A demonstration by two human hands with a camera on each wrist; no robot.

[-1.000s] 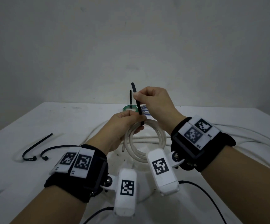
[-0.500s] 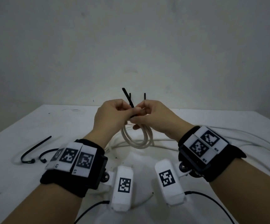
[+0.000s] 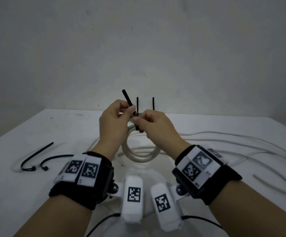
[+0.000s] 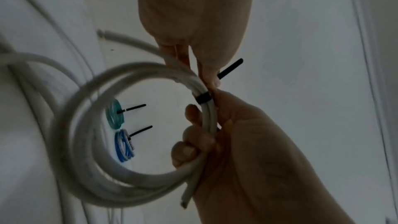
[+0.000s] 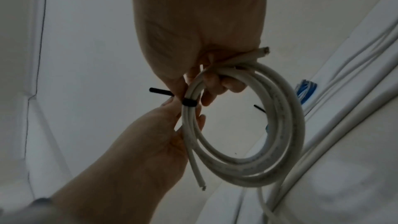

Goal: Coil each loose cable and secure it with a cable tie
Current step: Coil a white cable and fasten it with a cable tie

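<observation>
Up above the white bench (image 3: 27,194), both hands hold a white cable coil (image 3: 139,155) in the air. The left hand (image 3: 114,124) pinches the free tail of a black cable tie (image 3: 127,101), which already wraps the coil's strands as a band. The right hand (image 3: 153,127) curls its fingers round the coil just beside that band. Behind the hands, near the wall, lie a green coil (image 4: 115,117) and a blue coil (image 4: 124,146), each with a black tie tail sticking up. Two spare black ties (image 3: 36,156) lie on the bench to the left, well apart from the hands. Loose white cables (image 3: 241,147) trail across the right side of the bench.
</observation>
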